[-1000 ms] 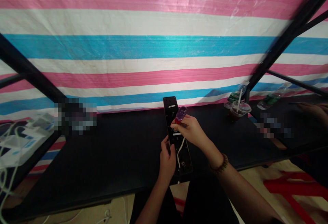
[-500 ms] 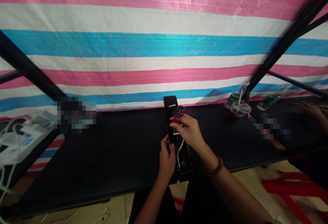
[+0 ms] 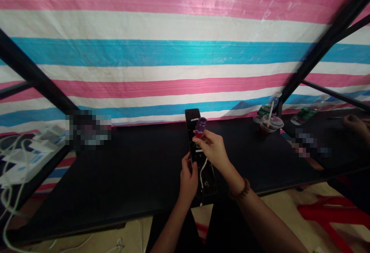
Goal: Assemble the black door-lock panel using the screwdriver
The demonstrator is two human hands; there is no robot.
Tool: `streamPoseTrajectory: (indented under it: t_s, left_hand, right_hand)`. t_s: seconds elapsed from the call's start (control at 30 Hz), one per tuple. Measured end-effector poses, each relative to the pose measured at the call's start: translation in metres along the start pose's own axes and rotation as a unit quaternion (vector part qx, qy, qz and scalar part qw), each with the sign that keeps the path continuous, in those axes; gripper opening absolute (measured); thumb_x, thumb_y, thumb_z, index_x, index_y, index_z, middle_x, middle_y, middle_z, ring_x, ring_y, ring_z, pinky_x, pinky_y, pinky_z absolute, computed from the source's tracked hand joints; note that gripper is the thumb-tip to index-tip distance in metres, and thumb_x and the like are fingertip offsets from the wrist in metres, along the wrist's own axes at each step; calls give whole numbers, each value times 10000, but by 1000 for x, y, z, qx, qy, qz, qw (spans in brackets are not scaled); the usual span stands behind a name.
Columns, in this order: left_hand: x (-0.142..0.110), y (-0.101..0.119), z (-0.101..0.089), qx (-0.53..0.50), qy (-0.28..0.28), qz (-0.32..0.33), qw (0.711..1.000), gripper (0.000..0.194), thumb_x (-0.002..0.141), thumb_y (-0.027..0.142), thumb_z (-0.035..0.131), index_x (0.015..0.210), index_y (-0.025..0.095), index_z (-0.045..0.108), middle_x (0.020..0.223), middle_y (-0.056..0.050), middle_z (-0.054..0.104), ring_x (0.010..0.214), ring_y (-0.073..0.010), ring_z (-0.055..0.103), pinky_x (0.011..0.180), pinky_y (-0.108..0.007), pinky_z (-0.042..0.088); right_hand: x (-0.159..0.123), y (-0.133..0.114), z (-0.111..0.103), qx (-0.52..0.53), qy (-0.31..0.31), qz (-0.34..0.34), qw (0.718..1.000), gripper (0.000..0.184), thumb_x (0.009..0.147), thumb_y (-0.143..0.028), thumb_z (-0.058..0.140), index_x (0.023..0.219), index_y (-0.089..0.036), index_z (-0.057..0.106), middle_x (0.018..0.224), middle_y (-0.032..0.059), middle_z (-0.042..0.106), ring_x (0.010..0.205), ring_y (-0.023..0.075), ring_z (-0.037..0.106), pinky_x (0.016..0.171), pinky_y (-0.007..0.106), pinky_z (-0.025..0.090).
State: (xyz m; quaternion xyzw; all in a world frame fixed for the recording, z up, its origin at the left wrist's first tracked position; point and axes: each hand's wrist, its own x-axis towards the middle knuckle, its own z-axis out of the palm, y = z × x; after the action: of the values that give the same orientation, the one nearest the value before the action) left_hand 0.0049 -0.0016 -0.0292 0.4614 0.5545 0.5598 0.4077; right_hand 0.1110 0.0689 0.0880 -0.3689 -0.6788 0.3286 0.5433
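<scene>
My right hand point(image 3: 214, 149) pinches the purple-and-red plastic piece point(image 3: 200, 127) over the black plastic panel point(image 3: 192, 123) clamped in my left hand point(image 3: 188, 181); a slack pinch could drop it.

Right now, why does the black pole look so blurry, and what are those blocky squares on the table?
In the head view, the black metal pole at upper right is smeared by blur, the striped tarp shows a shiny glare near the top, and the blocky squares are pixelated patches that hide what lies beneath.
</scene>
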Motion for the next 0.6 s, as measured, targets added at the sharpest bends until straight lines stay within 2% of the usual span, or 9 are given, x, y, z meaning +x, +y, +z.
streamPoseTrajectory:
  t_s: [0.13,0.23,0.43,0.53,0.6]
  left_hand:
    - [5,-3,2,-15,8,5,1000,455,967,409,527,1371,214,453,1225,-120,671,1066,-226,690,946,-403,537]
    - [13,3,2,-21,34,30,999,476,959,379,545,1396,217,448,1344,-138,606,1117,-223,665,972,-405,532]
    - [35,20,-4,99,65,119,986,383,940,333,583,1309,234,611,1428,-144,514,1283,-281,549,905,-388,559]
    - [40,25,-9,145,81,161,973,377,914,301,630,1287,254,652,1396,-120,561,1288,-280,543,1008,-445,514]
    - [39,29,-11,169,89,196,962,310,912,278,641,1213,250,704,1288,-101,646,1225,-264,579,1056,-469,479]
  right_hand:
    - [-5,1,-7,-2,-19,5,1000,206,978,-290,531,1064,-216,703,967,68,765,783,193,720,741,313,576]
    - [-10,1,-12,8,1,8,1000,203,988,-302,511,1081,-210,667,971,76,761,772,186,712,729,311,574]
    - [-14,-1,-18,76,60,22,995,197,989,-375,549,1046,-215,649,953,66,750,804,186,704,764,321,575]
    - [-17,-4,-20,115,70,32,990,192,974,-390,591,1021,-218,662,926,54,758,784,179,708,763,321,580]
    - [-20,-4,-22,141,81,43,986,184,964,-388,619,1012,-219,673,914,49,762,768,176,712,743,317,584]
